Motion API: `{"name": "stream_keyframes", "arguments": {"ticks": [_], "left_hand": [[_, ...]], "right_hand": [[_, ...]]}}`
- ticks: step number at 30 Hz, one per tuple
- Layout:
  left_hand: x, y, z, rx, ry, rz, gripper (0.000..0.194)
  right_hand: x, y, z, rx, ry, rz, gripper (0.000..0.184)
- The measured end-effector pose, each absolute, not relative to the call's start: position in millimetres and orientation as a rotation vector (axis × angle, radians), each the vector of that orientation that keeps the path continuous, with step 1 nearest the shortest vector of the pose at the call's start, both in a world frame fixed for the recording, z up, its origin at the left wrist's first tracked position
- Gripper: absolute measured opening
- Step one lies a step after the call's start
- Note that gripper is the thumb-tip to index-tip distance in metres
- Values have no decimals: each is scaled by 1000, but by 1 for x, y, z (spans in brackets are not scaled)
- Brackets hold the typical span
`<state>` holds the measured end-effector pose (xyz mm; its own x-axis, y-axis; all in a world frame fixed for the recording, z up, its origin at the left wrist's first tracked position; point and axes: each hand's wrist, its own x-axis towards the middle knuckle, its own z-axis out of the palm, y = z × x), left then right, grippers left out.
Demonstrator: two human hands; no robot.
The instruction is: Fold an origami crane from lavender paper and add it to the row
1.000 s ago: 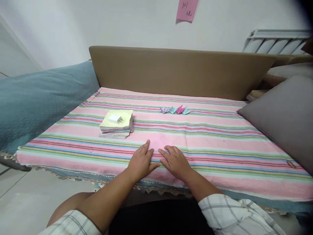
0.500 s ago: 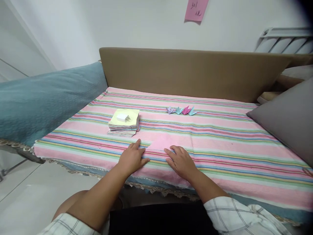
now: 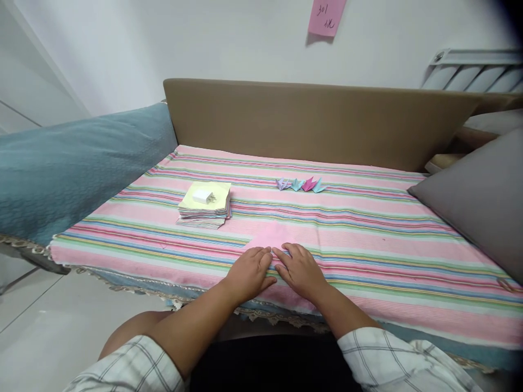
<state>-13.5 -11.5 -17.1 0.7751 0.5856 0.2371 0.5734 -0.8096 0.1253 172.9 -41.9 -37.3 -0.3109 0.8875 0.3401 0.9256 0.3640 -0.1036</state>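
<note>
A pale pink sheet of paper [image 3: 267, 235], its near edge folded straight, lies on the striped cloth [image 3: 368, 228] in front of me. My left hand [image 3: 251, 272] rests flat at its lower edge, fingers stretched out. Beside it my right hand [image 3: 300, 269] lies on the right end of that edge, fingers extended and thumb apart. The two hands' fingertips nearly meet. Farther back stand several folded paper cranes [image 3: 308, 184] in lilac, light blue and magenta, in a row.
To the left sits a stack of square paper [image 3: 204, 213] with a white plug adapter [image 3: 203, 196] on top. A grey cushion [image 3: 478, 196] takes up the right side. The brown backrest [image 3: 306, 120] rises behind, and a blue-covered armrest [image 3: 90, 163] stands at left.
My left hand moved left off the paper's edge, then came back right beside my right hand. The right hand stayed at the edge. The view shifted slightly.
</note>
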Motion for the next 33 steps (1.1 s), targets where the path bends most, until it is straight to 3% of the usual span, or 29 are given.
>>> {"name": "stream_keyframes", "arguments": {"ticks": [5,15,29,33], "left_hand": [[-12,-12,-13,2925,970,380,45],[4,-14,-11,2973,1175,272,77],[7,-13,-12,2978,1203,274,74],[7,-14,-14,2970,1211,273,74]], "right_hand": [[174,-44,-39,-1569,-2254,-179,40],[191,-54,-34,-1753,-2109,-197,34],[224,-61,-22,-1997,-1849,-316,28],[205,-62,-18,-1702,-2011,-292,24]]}}
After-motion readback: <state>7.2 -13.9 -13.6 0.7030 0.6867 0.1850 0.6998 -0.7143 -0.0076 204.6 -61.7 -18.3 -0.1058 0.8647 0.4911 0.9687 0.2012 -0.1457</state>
